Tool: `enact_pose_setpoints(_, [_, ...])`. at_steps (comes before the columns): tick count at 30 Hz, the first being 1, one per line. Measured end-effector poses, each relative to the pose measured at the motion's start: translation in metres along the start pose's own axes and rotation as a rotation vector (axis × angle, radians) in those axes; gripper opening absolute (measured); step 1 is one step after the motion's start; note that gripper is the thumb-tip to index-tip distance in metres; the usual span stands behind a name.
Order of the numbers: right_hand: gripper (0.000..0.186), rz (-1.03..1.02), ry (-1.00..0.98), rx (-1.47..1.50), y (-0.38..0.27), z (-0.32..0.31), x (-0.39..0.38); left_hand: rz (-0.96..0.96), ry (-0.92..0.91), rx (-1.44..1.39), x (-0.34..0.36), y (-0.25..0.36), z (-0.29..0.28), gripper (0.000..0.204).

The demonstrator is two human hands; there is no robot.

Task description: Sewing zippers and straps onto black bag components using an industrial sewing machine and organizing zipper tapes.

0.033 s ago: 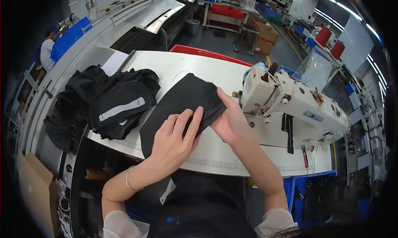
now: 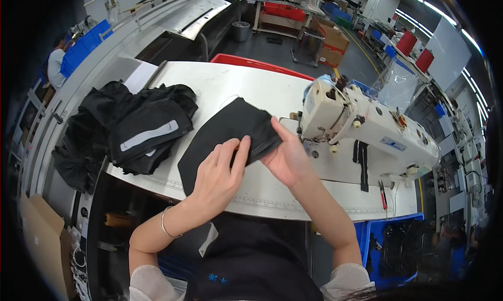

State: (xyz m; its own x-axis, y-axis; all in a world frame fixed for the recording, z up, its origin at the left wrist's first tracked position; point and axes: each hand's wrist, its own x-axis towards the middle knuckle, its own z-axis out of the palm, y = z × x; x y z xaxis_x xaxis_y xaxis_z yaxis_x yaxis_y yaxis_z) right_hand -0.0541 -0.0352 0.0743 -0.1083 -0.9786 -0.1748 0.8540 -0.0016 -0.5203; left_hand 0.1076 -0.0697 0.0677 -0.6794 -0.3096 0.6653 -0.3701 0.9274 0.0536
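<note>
A black fabric panel (image 2: 217, 130) is held at a slant over the white sewing table (image 2: 262, 199). My left hand (image 2: 220, 178) presses its bent fingers on the panel beside a folded edge strip. My right hand (image 2: 288, 159) grips the panel's right edge, thumb on top, other fingers mostly underneath. Just right stands a white sewing machine (image 2: 367, 123), with black strips (image 2: 363, 170) under its arm and red-handled snips (image 2: 382, 196) at the table's right. On the left lies a pile of black fabric pieces (image 2: 89, 128), the front one bearing a grey band (image 2: 149, 136).
A red tray (image 2: 262, 63) sits behind the table, a blue bin (image 2: 372, 233) at lower right, a cardboard box (image 2: 42, 233) at lower left. A co-worker (image 2: 55, 65) is at far left beside a blue crate (image 2: 78, 55). Thread cones (image 2: 406, 42) stand at back right.
The panel and both my hands have dipped slightly relative to the table. The whole view has shifted a little.
</note>
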Motion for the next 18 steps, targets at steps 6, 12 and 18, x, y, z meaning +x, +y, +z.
enact_pose_setpoints(6, [0.038,0.180,0.169,-0.024,-0.002,-0.096,-0.005,-0.302,-0.341,-0.678,-0.009,-0.010,0.066,0.029])
enact_pose_setpoints(12, [0.037,-0.585,0.145,-1.462,-0.004,-0.109,-0.056,-0.386,-0.237,-0.597,0.025,-0.028,0.068,0.019])
enact_pose_setpoints(18, [0.044,-1.206,-0.354,-2.558,0.022,-0.106,0.001,-0.263,-0.231,-0.235,0.052,-0.015,0.061,0.014])
